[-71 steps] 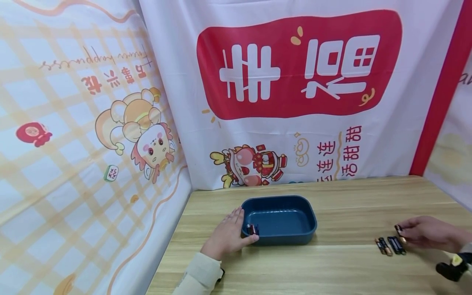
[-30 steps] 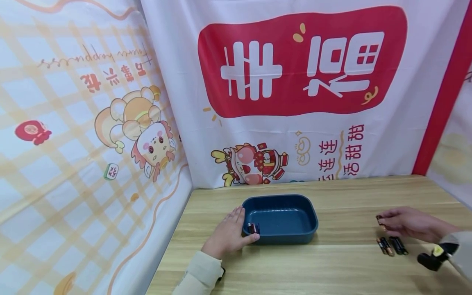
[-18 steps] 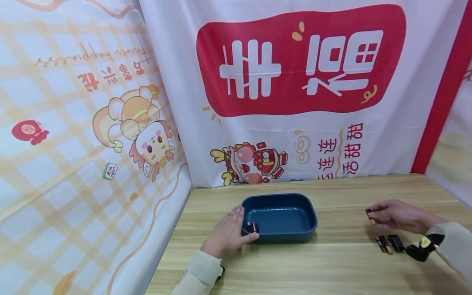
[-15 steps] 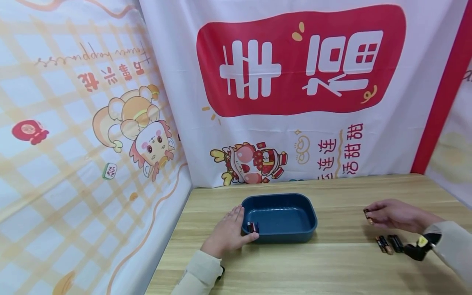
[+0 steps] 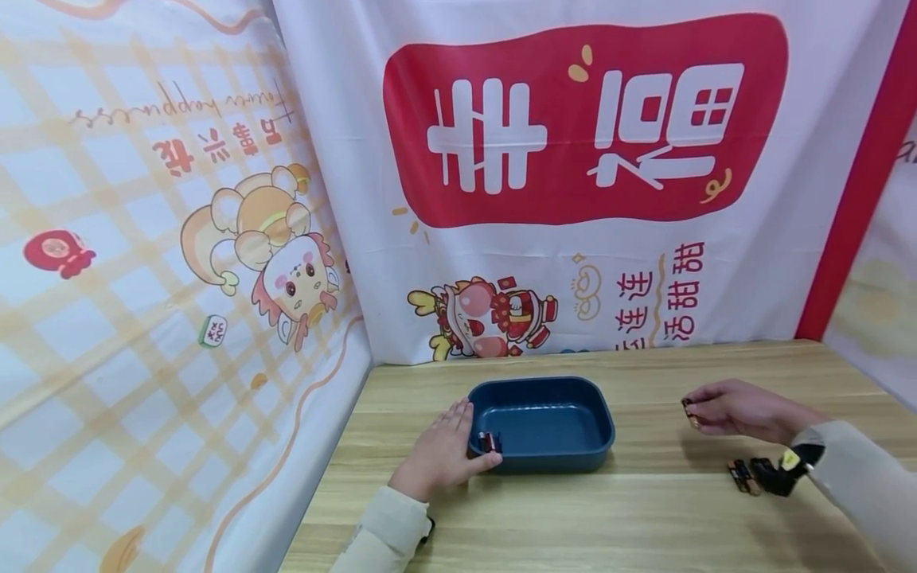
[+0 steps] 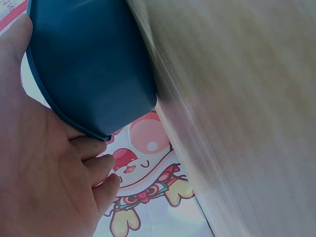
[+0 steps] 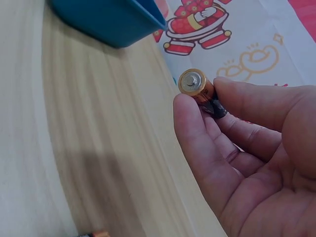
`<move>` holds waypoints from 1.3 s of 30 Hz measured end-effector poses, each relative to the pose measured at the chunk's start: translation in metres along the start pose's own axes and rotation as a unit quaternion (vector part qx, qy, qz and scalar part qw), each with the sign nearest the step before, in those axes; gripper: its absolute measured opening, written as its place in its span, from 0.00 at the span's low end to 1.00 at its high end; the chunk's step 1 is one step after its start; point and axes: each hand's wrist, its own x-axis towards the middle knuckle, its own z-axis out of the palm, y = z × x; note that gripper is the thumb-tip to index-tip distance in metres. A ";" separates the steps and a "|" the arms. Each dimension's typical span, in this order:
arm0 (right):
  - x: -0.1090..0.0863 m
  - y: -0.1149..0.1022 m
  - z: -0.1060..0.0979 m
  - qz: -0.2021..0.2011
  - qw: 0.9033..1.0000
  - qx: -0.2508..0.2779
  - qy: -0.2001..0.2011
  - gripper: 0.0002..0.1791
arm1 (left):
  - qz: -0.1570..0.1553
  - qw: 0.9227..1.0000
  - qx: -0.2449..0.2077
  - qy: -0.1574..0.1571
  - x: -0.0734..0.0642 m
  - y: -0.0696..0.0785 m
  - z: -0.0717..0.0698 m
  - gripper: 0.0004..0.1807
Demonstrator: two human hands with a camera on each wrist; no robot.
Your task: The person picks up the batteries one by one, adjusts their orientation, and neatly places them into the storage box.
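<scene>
My right hand (image 5: 745, 410) pinches a small battery (image 7: 210, 98) between thumb and fingertips, held above the table to the right of the blue box. The battery has a copper-coloured end and a black end; its metal tip faces the right wrist camera. My left hand (image 5: 440, 450) rests against the left end of the blue rectangular box (image 5: 605, 446), fingers extended along the rim and thumb by the front left corner. Inside that corner lie a few red and dark batteries (image 5: 490, 442), partly behind the thumb. More batteries (image 5: 743, 477) lie on the table below my right wrist.
The wood-grain table (image 5: 573, 517) runs back to a white cloth (image 5: 337, 159) with red print. A checked cloth (image 5: 143, 318) hangs along the left side. The black wrist camera (image 5: 784, 471) on my right arm covers part of the battery group.
My right hand has lifted a battery from the group at right and carried it left towards the box. My left hand has stayed at the box's left end.
</scene>
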 end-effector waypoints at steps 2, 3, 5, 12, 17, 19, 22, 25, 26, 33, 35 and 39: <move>0.004 -0.002 0.002 -0.004 1.000 -0.001 0.001 0.17 | 0.002 1.000 0.001 0.001 -0.001 0.000 0.000 0.60; 0.005 -0.002 0.003 -0.003 1.000 0.000 0.003 0.17 | 0.003 1.000 0.001 0.003 -0.001 -0.001 0.000 0.60; 0.009 -0.004 0.005 -0.001 1.000 0.000 0.009 0.17 | 0.006 1.000 0.000 0.004 -0.001 -0.001 -0.001 0.60; 0.019 -0.012 0.017 -0.003 1.000 -0.007 0.004 0.18 | 0.008 1.000 -0.004 0.009 -0.003 -0.001 -0.002 0.61; 0.028 -0.017 0.025 0.007 1.000 -0.014 0.006 0.17 | 0.006 1.000 -0.002 0.007 -0.003 0.000 -0.001 0.61; 0.032 -0.019 0.029 0.009 1.000 -0.019 0.009 0.18 | 0.004 1.000 -0.002 0.006 -0.003 0.000 -0.001 0.61; 0.040 -0.021 0.034 0.012 1.000 -0.024 0.016 0.18 | 0.002 1.000 -0.003 0.005 -0.004 0.000 -0.002 0.61; 0.047 -0.024 0.042 0.010 0.999 -0.027 0.016 0.18 | 0.004 1.000 -0.003 0.006 -0.004 0.000 -0.003 0.60; 0.049 -0.025 0.044 0.010 0.999 -0.028 0.016 0.17 | 0.004 1.000 -0.003 0.005 -0.004 0.000 -0.003 0.60; 0.062 -0.031 0.060 0.015 0.999 -0.026 0.018 0.17 | 0.007 1.000 -0.007 0.004 -0.005 0.000 -0.004 0.60; 0.065 -0.031 0.064 0.015 0.999 -0.028 0.014 0.16 | 0.006 1.000 -0.003 0.002 -0.005 0.000 -0.004 0.60; 0.071 -0.032 0.068 0.020 0.999 -0.032 0.012 0.15 | 0.002 1.000 -0.002 0.001 -0.004 0.000 -0.003 0.60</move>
